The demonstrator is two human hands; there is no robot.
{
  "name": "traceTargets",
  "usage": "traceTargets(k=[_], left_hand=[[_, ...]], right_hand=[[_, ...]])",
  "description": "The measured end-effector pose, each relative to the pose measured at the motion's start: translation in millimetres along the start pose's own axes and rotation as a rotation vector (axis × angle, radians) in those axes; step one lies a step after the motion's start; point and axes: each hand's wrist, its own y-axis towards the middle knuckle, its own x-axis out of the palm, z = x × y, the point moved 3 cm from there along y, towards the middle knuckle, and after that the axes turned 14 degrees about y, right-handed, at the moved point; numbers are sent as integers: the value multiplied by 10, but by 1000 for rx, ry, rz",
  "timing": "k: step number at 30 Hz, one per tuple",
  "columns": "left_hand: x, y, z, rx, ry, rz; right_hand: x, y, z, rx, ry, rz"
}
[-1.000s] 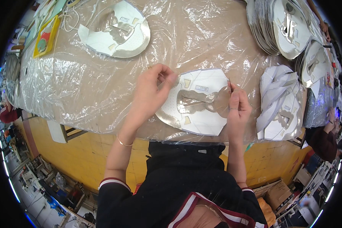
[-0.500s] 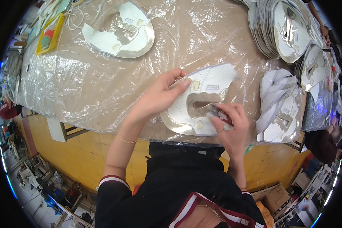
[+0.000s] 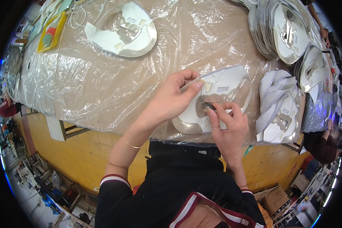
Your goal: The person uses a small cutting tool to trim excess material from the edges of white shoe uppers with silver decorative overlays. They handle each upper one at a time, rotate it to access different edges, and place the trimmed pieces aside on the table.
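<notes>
A white shoe upper (image 3: 231,76) with silvery trim lies on the plastic-covered table near its front edge. My left hand (image 3: 174,95) pinches its left edge, thumb on top and fingers curled behind. In my right hand (image 3: 230,123) is a small dark pointed tool (image 3: 209,106), mostly hidden by the fingers, so its kind is unclear. Its tip is at the upper's central opening. Another white and silver upper (image 3: 140,45) rests farther back on the left.
At the back right stand stacked uppers (image 3: 288,38). Several crumpled uppers (image 3: 277,95) lie to the right of my hands. A yellow tray (image 3: 59,32) with red and green contents is at the far left. Clear plastic sheeting (image 3: 91,83) covers the table.
The upper and my left hand have shifted slightly right. The tool in my right hand has turned and now points left into the upper's opening, its dark end showing.
</notes>
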Motion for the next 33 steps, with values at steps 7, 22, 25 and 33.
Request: traceTargets(k=[7,22,25,33], left_hand=[[22,3,-21,-4,-28,26],[64,-6,-53,17,0,91],[71,-17,-14,31,31,71],[164,-39,61,101,78,90]], right_hand=[[30,-23,-33,-9,-109,40],[-71,-57,158,28,-10,-11],[-107,-72,144,52,-27,-72],[-71,-56,65,18,-114,-85]])
